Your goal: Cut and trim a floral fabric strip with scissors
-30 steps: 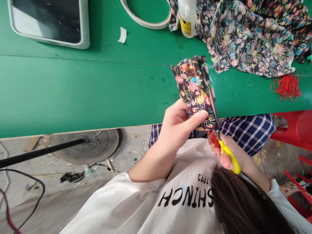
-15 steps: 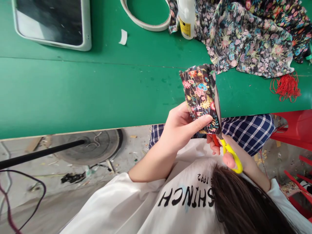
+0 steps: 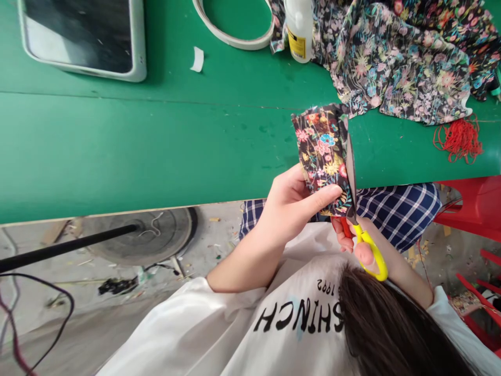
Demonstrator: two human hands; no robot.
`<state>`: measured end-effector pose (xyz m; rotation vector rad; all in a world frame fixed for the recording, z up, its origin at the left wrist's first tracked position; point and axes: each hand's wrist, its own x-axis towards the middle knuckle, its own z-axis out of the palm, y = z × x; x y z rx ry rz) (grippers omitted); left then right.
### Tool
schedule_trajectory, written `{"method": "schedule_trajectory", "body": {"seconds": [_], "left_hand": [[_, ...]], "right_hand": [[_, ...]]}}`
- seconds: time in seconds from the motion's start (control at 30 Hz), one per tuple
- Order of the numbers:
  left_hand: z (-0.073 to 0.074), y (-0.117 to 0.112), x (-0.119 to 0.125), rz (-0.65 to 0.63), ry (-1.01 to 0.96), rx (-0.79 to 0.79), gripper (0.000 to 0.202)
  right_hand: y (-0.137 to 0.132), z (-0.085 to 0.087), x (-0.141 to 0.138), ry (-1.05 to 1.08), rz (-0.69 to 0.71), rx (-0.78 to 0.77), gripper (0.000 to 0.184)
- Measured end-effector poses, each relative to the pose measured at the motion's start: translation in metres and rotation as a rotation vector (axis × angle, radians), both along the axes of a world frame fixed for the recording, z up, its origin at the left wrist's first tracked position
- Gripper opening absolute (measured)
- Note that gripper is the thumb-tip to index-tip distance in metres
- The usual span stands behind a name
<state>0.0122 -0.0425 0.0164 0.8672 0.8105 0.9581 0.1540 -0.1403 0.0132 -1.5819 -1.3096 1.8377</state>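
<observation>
My left hand (image 3: 287, 206) pinches a small piece of dark floral fabric (image 3: 323, 149), its thumb lying over the lower right part. The piece looks layered and is held up past the table's front edge. In my right hand (image 3: 364, 250) are scissors (image 3: 373, 256) with yellow and red handles; the thumb is through the yellow loop. A blade runs along the right edge of the fabric. The other blade is hidden behind the cloth, so I cannot tell how wide the scissors are spread.
On the green table (image 3: 117, 151) lie a tablet-like device (image 3: 80, 36), a roll of white tape (image 3: 242, 43), a white scrap (image 3: 198, 59), a plastic bottle (image 3: 299, 31), a heap of floral fabric (image 3: 395, 62) and red threads (image 3: 462, 140). A red chair (image 3: 473, 209) stands at the right.
The fabric's upper end has shifted slightly to the right. The yellow handle has swung a little downward. Nothing was let go.
</observation>
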Motion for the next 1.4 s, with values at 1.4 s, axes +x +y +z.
{"method": "schedule_trajectory", "body": {"seconds": [1.4], "left_hand": [[-0.003,0.002,0.002,0.081,0.022,-0.013,0.042]], "right_hand": [[0.009,0.009,-0.003,0.048,-0.057,-0.106,0.048]]}}
